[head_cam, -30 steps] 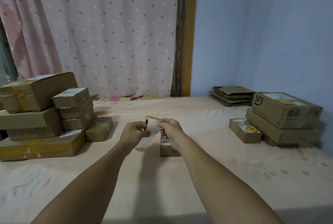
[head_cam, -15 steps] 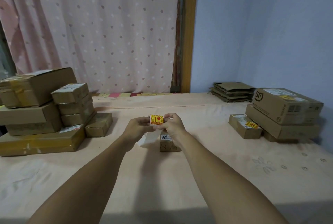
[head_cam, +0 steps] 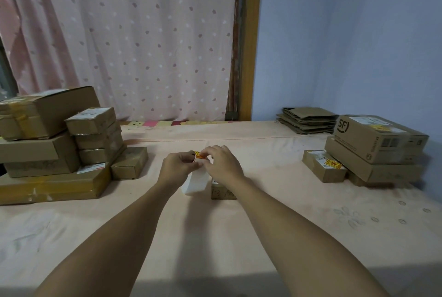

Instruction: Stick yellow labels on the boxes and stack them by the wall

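Two hands meet above the middle of the bed (head_cam: 215, 237). The left hand (head_cam: 178, 167) grips the roll (head_cam: 192, 153), and the right hand (head_cam: 222, 165) pinches a yellow label (head_cam: 199, 155) at its edge, I think to peel it off. The white backing (head_cam: 195, 183) hangs down between them for that reason. One small box (head_cam: 223, 192) lies just under the right hand, near enough to receive the label. Labelled boxes (head_cam: 378, 148) stand stacked at the right edge by the wall (head_cam: 358, 45), apart from the pile (head_cam: 55, 143) at the left edge, where I see no yellow label.
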The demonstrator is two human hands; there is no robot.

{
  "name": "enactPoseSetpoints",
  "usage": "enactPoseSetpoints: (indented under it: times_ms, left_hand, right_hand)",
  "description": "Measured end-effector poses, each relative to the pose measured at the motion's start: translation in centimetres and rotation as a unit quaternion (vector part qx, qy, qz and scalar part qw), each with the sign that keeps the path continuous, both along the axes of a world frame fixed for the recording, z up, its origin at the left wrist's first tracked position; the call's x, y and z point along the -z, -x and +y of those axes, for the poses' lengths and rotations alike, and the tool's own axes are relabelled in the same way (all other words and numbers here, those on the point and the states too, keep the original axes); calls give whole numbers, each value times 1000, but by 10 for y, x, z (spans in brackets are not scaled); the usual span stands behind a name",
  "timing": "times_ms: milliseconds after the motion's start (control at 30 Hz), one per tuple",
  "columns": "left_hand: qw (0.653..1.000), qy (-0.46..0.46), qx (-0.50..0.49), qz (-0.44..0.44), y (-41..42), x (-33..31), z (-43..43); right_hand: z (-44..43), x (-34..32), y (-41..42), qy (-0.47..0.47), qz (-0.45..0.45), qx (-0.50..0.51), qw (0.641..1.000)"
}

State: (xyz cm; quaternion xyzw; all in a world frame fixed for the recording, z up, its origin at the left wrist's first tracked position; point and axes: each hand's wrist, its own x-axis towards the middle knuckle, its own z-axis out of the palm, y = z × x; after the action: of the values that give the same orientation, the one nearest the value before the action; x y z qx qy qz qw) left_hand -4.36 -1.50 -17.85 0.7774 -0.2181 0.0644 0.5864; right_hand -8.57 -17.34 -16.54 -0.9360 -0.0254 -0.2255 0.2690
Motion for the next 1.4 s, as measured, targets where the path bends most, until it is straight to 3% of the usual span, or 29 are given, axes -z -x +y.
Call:
enactPoseSetpoints:
  times_ms: [300,633,800,967,1267,1400]
  left_hand:
    - [982,-134,-28,-129,0,1,7]
    - [982,-152,-28,-110,-3,6,8]
    - [989,-135,-16,-55,-3,4,6]
    - [993,-116,-19,-14,-4,3,4]
    - [985,-166,-46,-24,-15,5,10]
    - [943,-294,-128,-84,-17,15,19]
  right_hand:
    - [1,5,-1,-6,4,16,1000]
    - [-4,11,2,44,-7,25,999]
    - [-8,8,4,-74,-9,50,996]
    - [-22,9,9,-224,-8,104,969]
    - [-56,18,21,-334,-16,222,916]
    - [-61,26,18,-336,-21,224,914]
